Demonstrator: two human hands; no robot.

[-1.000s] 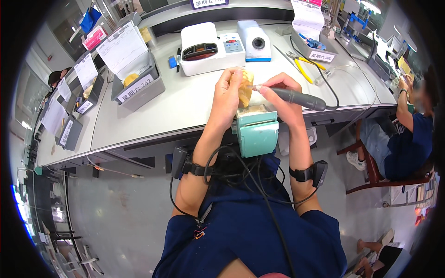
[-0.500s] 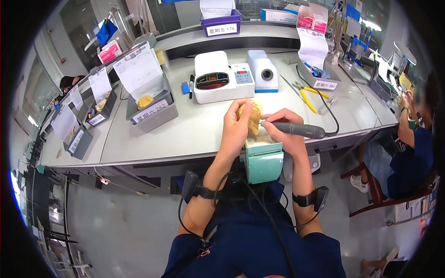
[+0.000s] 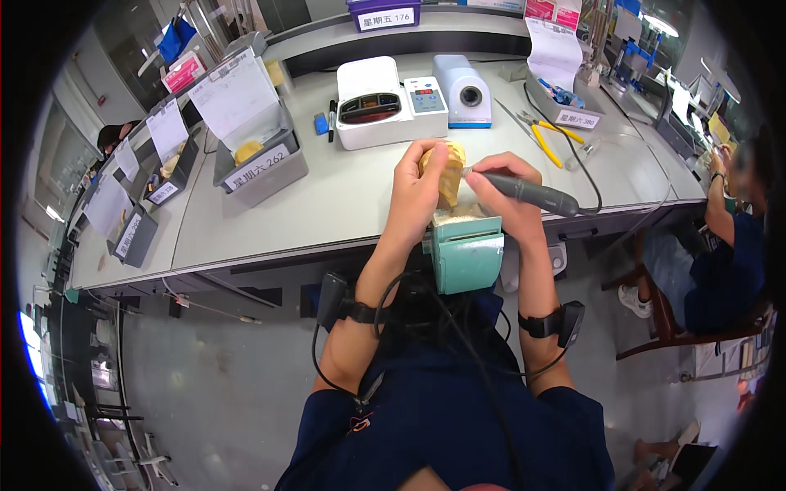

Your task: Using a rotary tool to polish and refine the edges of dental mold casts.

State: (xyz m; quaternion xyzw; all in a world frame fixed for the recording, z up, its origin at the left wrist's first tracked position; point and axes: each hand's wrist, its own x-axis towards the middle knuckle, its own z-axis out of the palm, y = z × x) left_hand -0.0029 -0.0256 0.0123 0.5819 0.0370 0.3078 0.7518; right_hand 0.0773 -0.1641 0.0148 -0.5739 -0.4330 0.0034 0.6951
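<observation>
My left hand [image 3: 416,186] is closed around a yellow plaster dental model [image 3: 449,182], its fingers wrapped over the top and side. In my right hand [image 3: 509,190] is a dark grey rotary handpiece [image 3: 542,195], gripped like a pen. The handpiece's thin tip points left and meets, or nearly meets, the model's right side; the exact contact is too small to tell. Just under both hands is a green box-like catch tray [image 3: 467,260] at the bench edge, with pale dust or crumbs [image 3: 458,214] on top.
A white device with a dark window [image 3: 368,110] and a blue-white box with a round opening [image 3: 463,92] stand behind my hands. Yellow-handled pliers [image 3: 547,146] lie right, near the handpiece cord [image 3: 600,192]. Grey bins [image 3: 274,176] with papers line the left. A person [image 3: 737,245] sits right.
The whole view has tilted, so the bench and my hands appear higher in the picture. The handpiece's rear end slopes down slightly more. Both hands keep their holds.
</observation>
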